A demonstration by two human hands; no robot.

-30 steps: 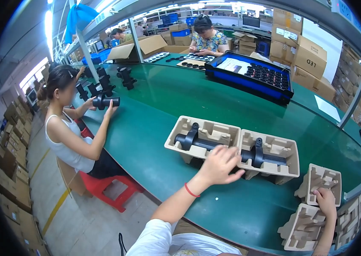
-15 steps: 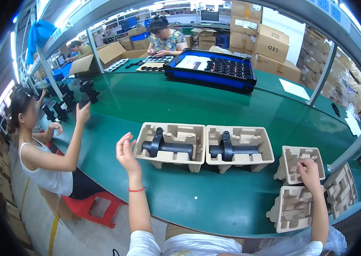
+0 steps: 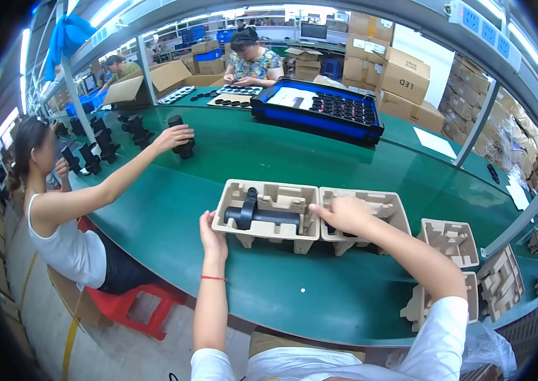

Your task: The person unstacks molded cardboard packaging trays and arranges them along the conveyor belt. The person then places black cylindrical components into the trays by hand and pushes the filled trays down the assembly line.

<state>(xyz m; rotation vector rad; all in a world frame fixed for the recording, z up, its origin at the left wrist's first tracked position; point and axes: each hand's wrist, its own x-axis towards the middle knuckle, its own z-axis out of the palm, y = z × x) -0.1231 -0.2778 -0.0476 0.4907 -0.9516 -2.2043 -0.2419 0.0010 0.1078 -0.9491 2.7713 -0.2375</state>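
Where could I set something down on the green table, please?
Bare table lies between the two middle trays and blue crate, and between those trays and the near edge, save a white speck. Crowded: far left with black parts, right with more trays.

The left hand is touching the left end of a molded tray holding a black tube; the right hand is reaching over the neighbouring tray. A co-worker is grasping an upright black part.

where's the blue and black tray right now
In the head view, the blue and black tray is at upper centre, across the green bench, beyond the two beige trays and left of the LED box.
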